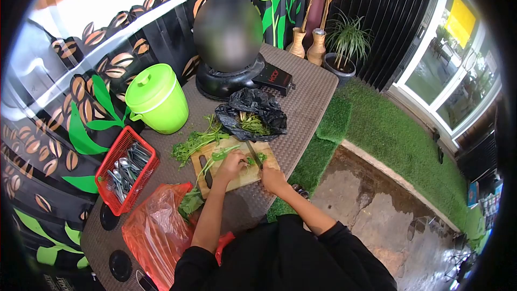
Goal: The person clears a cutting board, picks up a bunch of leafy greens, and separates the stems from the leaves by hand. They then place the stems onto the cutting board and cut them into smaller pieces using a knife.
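Note:
My left hand (232,166) is closed on green leafy stems (219,154), pressing them to a wooden cutting board (222,185). In my right hand (274,179) is a knife (253,154), its blade across the board just right of my left fingers. Cut green pieces (262,157) lie by the blade. A loose pile of leafy greens (196,146) rests at the board's far left edge. Beyond the board, a crumpled black plastic bag (256,102) holds stems and trimmings. An orange-red plastic bag (156,231) with leaves at its mouth sits near my left forearm.
A red basket (110,194) of spoons and forks and a lime-green lidded bucket (157,99) stand on the left of the brown table (312,83). A black round-based object (218,89) with a blurred top is at the back. Potted plant (339,64) beyond the table's corner.

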